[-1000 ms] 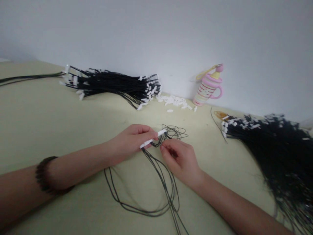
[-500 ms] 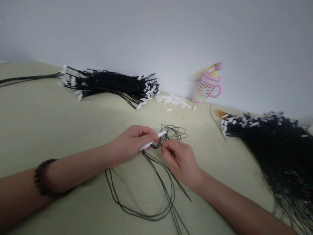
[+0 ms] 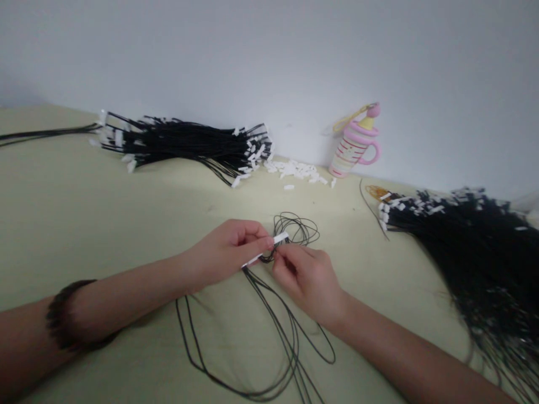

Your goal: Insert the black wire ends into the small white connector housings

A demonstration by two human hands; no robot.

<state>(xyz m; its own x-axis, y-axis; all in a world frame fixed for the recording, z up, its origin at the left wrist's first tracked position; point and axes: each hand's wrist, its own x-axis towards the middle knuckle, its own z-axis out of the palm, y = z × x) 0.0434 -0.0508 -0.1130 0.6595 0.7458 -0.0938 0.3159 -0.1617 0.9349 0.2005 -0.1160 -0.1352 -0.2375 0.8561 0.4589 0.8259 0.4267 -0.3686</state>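
My left hand (image 3: 236, 249) pinches white connector pieces (image 3: 281, 238) between thumb and fingers, near the middle of the table. Black cords (image 3: 273, 306) run from the lower connector end down toward the bottom edge in long loops. My right hand (image 3: 309, 278) is closed in a pinch on thin black cord, just right of the connectors; its fingertips hide the exact grip. Behind both hands lies a loose coil of thin black cord (image 3: 301, 224).
A bundle of black cords with white ends (image 3: 185, 140) lies at the back left. Small white pieces (image 3: 295, 170) are scattered beside a pink toy cup (image 3: 351, 148) at the wall. Another large cord bundle (image 3: 471, 247) covers the right side, near a brown coil (image 3: 374, 193).
The cord end that stuck out below my right hand now shows as a rounded loop. Both hands stay together and have shifted slightly; the whole view has moved a little.
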